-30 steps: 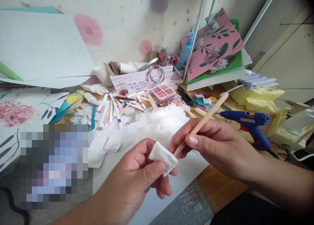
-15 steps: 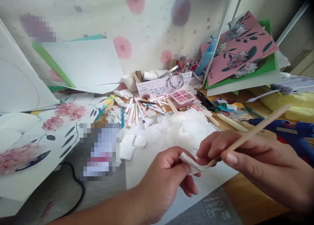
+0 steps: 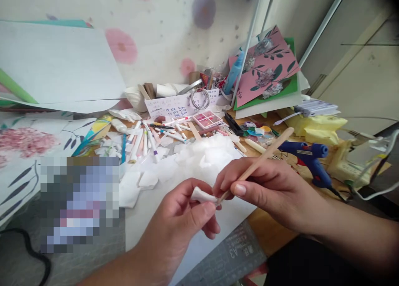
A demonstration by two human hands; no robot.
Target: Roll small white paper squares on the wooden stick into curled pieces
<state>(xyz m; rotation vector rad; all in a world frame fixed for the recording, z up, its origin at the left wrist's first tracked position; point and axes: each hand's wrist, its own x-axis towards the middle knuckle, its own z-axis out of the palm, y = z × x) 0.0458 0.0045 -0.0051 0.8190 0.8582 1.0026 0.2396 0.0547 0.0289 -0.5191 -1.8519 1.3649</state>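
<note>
My left hand point(image 3: 187, 217) pinches a small folded piece of white tissue paper point(image 3: 201, 195) between thumb and fingers. A thin wooden stick point(image 3: 264, 155) slants through my right hand point(image 3: 258, 190), gripped between thumb and fingers. Its lower tip meets the tissue's right end, and the right fingertips are right beside it; whether they also touch the tissue is hidden. Below both hands lies a white sheet of paper point(image 3: 149, 228). Just beyond it, a heap of white tissue pieces point(image 3: 208, 155) is piled up.
A blue glue gun point(image 3: 308, 153) lies to the right. Several markers point(image 3: 149, 140) and a pink palette point(image 3: 207, 119) are scattered behind the heap. A grey cutting mat point(image 3: 224, 252) shows under the sheet. Flower pictures point(image 3: 264, 70) lean at the back right.
The whole view has swung to the right, so the scene sits further left. The tissue looks more rolled up at its left end. Both hands keep their holds.
</note>
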